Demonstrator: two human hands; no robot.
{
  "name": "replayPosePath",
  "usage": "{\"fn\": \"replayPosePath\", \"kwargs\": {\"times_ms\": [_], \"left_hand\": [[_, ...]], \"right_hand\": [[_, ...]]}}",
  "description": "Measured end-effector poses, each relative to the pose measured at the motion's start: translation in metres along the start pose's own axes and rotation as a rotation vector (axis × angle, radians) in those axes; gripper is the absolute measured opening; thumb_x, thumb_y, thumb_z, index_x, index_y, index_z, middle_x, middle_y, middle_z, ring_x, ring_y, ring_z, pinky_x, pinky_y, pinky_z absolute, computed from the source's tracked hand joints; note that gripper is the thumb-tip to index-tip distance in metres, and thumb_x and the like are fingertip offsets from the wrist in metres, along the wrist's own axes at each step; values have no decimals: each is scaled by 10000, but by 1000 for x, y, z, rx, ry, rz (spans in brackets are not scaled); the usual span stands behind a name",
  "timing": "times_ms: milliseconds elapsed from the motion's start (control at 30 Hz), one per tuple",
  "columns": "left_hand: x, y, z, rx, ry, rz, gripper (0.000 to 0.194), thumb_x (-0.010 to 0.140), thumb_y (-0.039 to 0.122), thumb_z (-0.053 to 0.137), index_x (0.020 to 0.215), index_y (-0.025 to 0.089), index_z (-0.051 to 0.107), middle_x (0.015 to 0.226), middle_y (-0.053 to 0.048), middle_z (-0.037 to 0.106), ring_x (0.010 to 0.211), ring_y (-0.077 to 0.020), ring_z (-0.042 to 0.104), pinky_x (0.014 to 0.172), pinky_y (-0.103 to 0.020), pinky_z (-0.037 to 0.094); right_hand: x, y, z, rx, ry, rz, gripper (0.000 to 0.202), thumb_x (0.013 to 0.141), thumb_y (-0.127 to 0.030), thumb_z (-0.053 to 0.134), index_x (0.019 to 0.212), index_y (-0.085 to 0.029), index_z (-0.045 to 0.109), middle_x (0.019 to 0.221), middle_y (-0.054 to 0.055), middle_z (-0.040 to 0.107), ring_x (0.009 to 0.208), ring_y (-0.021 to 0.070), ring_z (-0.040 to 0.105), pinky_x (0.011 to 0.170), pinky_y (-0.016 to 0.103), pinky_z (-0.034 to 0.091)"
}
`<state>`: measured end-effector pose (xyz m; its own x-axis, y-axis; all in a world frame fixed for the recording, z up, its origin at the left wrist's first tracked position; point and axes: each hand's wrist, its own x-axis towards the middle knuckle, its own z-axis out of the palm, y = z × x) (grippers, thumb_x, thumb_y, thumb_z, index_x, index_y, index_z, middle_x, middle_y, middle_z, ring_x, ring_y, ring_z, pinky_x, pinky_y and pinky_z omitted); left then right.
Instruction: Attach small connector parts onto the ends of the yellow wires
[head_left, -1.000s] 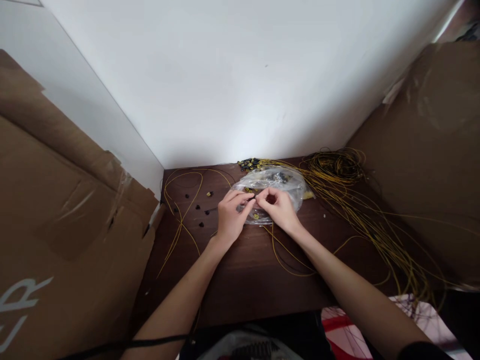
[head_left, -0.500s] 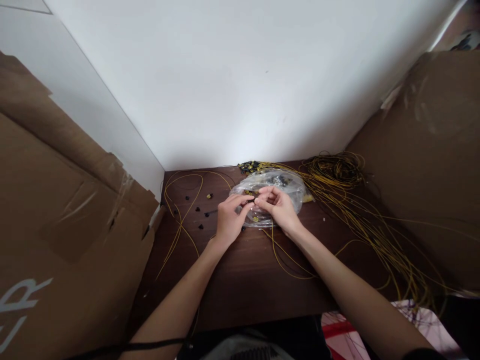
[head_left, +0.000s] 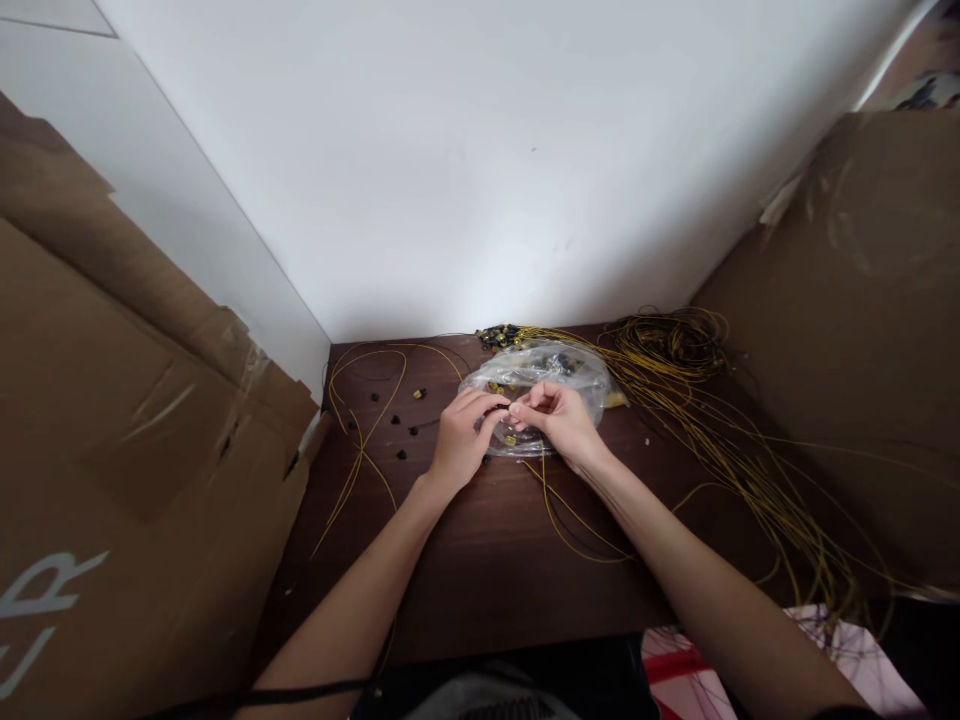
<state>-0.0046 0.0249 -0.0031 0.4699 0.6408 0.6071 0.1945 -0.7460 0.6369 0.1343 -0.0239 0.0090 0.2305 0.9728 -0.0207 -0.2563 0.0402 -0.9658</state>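
My left hand [head_left: 466, 432] and my right hand [head_left: 559, 422] meet fingertip to fingertip over a clear plastic bag [head_left: 592, 375]. Between thumb and forefinger my left hand pinches a small black piece [head_left: 501, 408]. The right fingertips close on the other end of it; its details are too small to tell. Small yellow and black parts lie in and on the bag. Yellow wire [head_left: 553, 505] runs from below the right hand across the dark brown table [head_left: 480, 590].
Cardboard [head_left: 135, 400] stands at the left and more cardboard [head_left: 847, 330] at the right. Bundled yellow and black wires [head_left: 667, 345] spread over the table's right side. Left of the hands lie a looped yellow wire [head_left: 362, 450] and several black bits [head_left: 395, 420].
The fingers of my right hand have curled in and lowered a little. Both hands remain together over the bag.
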Motion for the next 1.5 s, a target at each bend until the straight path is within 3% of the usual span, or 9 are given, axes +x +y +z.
{"fn": "replayPosePath", "kwargs": {"times_ms": [233,500,700,933,1233,1500], "left_hand": [[0,3,1,-36,15,-20,100,802,166,550,814,165,649,772,-42,654,757,-151,581,729,-283,452],[2,0,1,-60,80,-131,95,764,157,587,809,175,668,805,-39,666,753,-149,605,720,-278,472],[3,-2,-1,-56,100,-154,104,757,170,598,827,178,675,826,-41,672,764,-152,615,720,-280,476],[1,2,3,-96,54,-140,104,763,170,591,822,181,676,814,-36,672,770,-151,614,738,-280,479],[2,-1,-2,-86,100,-203,119,757,178,599,845,179,679,855,-50,677,790,-161,621,743,-287,476],[0,1,4,-147,46,-213,118,755,201,605,838,180,686,835,-46,685,764,-157,623,724,-284,486]], "right_hand": [[0,1,-2,-5,-1,-2,420,507,-318,800,537,-180,404,529,-14,611,518,119,606,492,221,500],[-1,-3,-3,19,-60,101,298,619,-383,729,704,-136,585,661,27,645,565,111,619,517,220,508],[-3,-9,-7,-153,-85,79,251,665,-362,691,636,-128,604,567,11,603,457,74,535,422,187,394],[-3,-6,-5,-176,-97,44,239,682,-353,669,615,-133,604,505,-15,560,421,53,464,393,173,315],[-4,-13,-7,-259,-111,42,273,681,-395,666,619,-136,606,536,0,579,450,70,488,435,197,372],[-3,-14,-8,-270,-109,32,246,685,-372,658,630,-136,617,602,10,604,464,63,477,442,197,362]]}}
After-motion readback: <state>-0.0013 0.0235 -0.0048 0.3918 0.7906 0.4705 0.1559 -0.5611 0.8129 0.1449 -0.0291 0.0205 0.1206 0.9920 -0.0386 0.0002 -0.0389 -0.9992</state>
